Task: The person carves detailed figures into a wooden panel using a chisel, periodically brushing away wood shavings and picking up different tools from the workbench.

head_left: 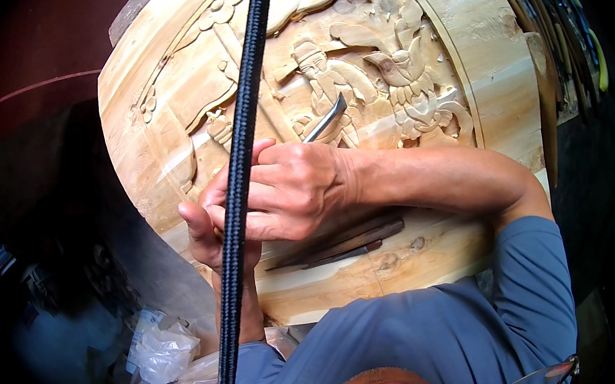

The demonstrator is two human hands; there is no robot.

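wooden panel (pixel 486 49) bears figures (pixel 326 79) in raised relief.

Right-hand fingers (pixel 266 197) grip a metal chisel (pixel 326 119) over a carved wooden panel (pixel 497 74)

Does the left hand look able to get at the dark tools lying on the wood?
Probably yes: the dark tools lie uncovered near the left hand, though it would likely first need to leave the right hand.

We see bright light on the round, pale, carved wooden board (pixel 370 75) at 12 o'clock, with small shadows in its cuts. At 7 o'clock the clear, crinkly plastic bag (pixel 166 357) shines. Our corners are black.
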